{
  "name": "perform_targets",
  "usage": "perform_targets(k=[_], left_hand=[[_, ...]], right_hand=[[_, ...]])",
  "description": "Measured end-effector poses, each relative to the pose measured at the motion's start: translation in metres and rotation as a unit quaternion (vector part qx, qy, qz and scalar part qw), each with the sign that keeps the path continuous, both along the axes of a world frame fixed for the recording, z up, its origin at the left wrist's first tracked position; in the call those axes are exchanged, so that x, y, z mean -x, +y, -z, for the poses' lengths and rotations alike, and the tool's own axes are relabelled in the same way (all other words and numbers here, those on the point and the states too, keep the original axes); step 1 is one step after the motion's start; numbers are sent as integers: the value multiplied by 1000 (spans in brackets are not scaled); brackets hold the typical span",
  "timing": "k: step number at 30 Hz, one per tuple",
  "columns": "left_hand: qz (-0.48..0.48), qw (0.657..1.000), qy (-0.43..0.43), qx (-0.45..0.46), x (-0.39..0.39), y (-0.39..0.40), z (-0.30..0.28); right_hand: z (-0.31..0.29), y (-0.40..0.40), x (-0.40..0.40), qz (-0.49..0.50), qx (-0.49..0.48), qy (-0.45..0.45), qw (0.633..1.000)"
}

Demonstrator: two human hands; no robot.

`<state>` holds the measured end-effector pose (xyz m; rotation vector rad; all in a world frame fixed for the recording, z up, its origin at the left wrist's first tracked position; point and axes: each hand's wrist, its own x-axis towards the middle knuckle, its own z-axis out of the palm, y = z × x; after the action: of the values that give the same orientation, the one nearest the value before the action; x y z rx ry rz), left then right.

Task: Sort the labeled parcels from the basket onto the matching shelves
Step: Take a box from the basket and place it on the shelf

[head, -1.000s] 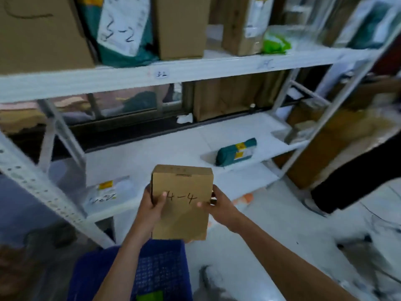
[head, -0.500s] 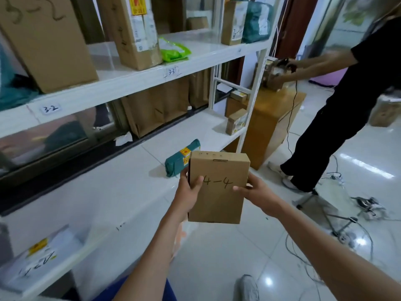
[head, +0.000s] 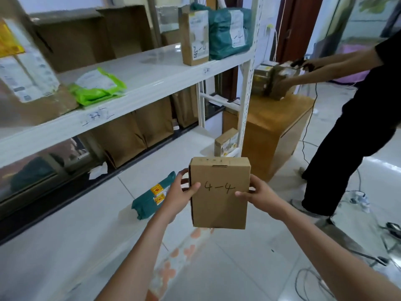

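A flat brown cardboard parcel (head: 219, 205) marked "4-4" is held upright in front of me, over the front edge of the lowest white shelf (head: 71, 231). My left hand (head: 179, 197) grips its left edge, thumb on the front face. My right hand (head: 258, 195) grips the right edge the same way. On the lowest shelf lie a teal bag parcel (head: 149, 198) just left of my left hand and a small box (head: 225, 142) by the right post. The upper shelf (head: 138, 83) carries a green bag (head: 97, 85), a tall box (head: 194, 35) and a teal bag (head: 229, 33). The basket is out of view.
A person in black (head: 355, 118) stands at the right, handling a package (head: 275, 81) on a wooden cabinet (head: 275, 129) beside the shelf's white post (head: 247, 83). Cables and a stand (head: 355, 253) lie on the tiled floor at the right.
My view has swung right along the shelves; the blue basket has dropped out of sight. Both hands keep the same hold on the "4-4" parcel, now nearer the shelf's right end.
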<state>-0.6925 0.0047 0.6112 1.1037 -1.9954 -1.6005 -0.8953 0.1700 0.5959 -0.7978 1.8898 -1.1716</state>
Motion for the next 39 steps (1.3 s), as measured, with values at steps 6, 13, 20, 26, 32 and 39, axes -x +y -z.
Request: perform_targets(k=[6, 13, 20, 26, 32, 39], left_hand=[[-11, 999, -27, 19, 55, -51, 3], [-17, 991, -82, 102, 111, -141, 10], [-81, 990, -65, 91, 142, -219, 38], [-125, 980, -98, 116, 170, -255, 68], [-128, 974, -139, 122, 196, -268, 87], [-163, 975, -134, 70, 218, -254, 105]], right_hand=[[2, -59, 79, -64, -68, 17, 995], [1, -175, 149, -169, -87, 73, 979], [-4, -307, 204, -256, -129, 194, 938], [-2, -395, 214, -389, -159, 386, 821], [27, -429, 230, -532, -142, 555, 624], [52, -435, 247, -524, -156, 552, 630]])
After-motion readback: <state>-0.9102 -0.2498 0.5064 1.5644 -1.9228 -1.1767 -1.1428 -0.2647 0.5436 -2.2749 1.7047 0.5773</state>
